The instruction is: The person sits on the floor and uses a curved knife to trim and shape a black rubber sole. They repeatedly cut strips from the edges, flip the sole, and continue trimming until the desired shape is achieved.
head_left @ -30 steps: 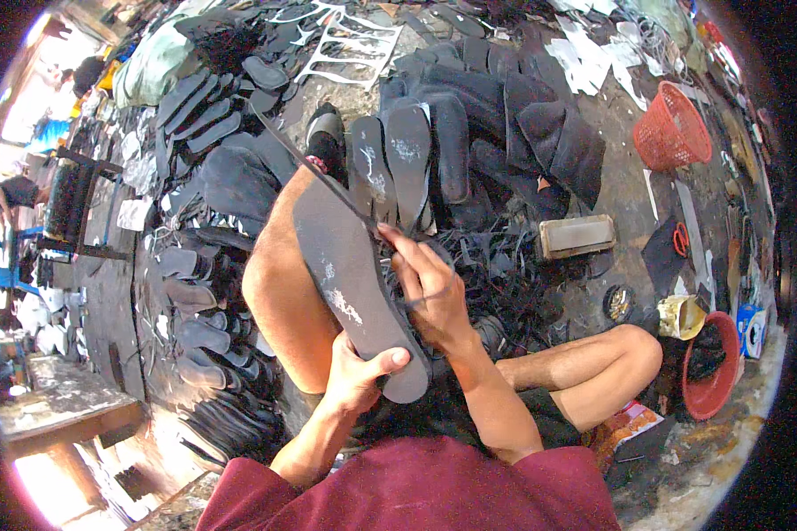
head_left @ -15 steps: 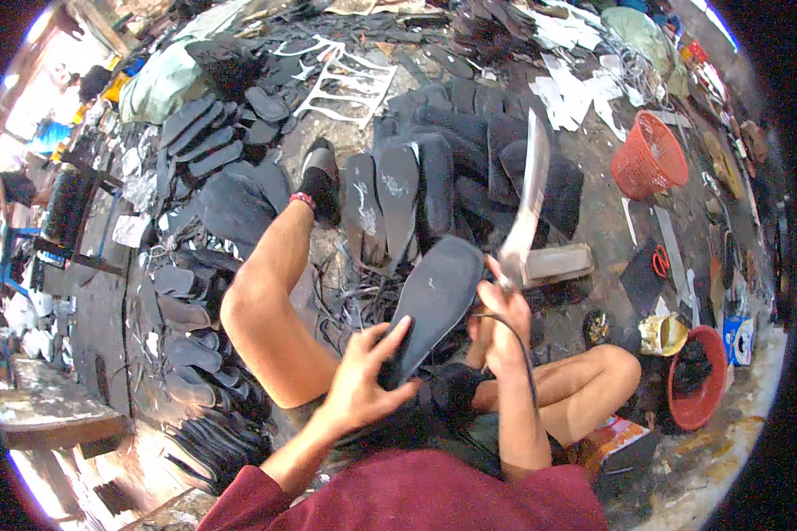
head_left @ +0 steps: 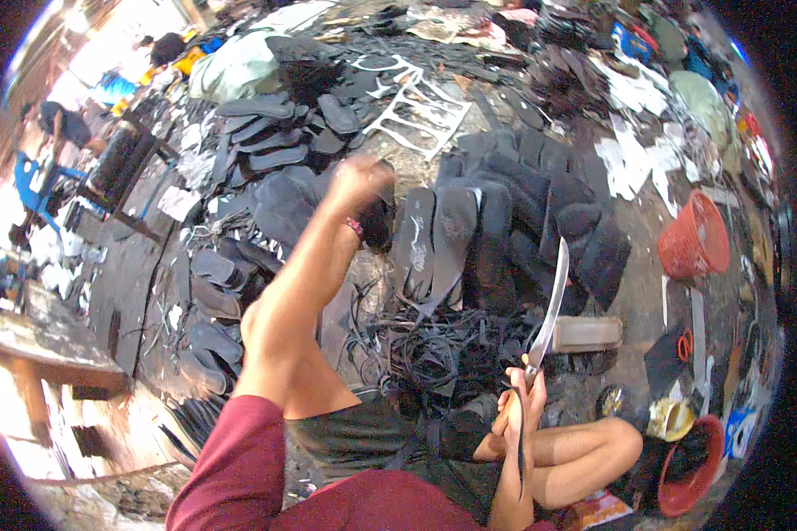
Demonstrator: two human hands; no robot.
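My right hand (head_left: 524,400) is closed around the handle of a long knife with a curved blade (head_left: 554,296), which points up and away from me. A thin black strip (head_left: 522,442) hangs from the same hand along the forearm. My left hand (head_left: 361,184) reaches far forward, over my outstretched left leg and beside a dark pile of soles (head_left: 283,199). Motion smears its fingers, so whether it holds anything cannot be made out. Just right of it stand upright black shoe soles (head_left: 454,234). A heap of black cut strips (head_left: 434,354) lies between my legs.
A pale rectangular block (head_left: 586,334) lies beyond the knife hand. To the right are a red basket (head_left: 695,234), orange-handled scissors (head_left: 684,345) and a red tub (head_left: 689,482). White cut-out sheeting (head_left: 421,111) lies ahead; a wooden bench (head_left: 40,332) stands left.
The black sole has left the space between my hands. My left hand has swung forward and away. The knife has dropped lower with my right hand, and the view has shifted left.
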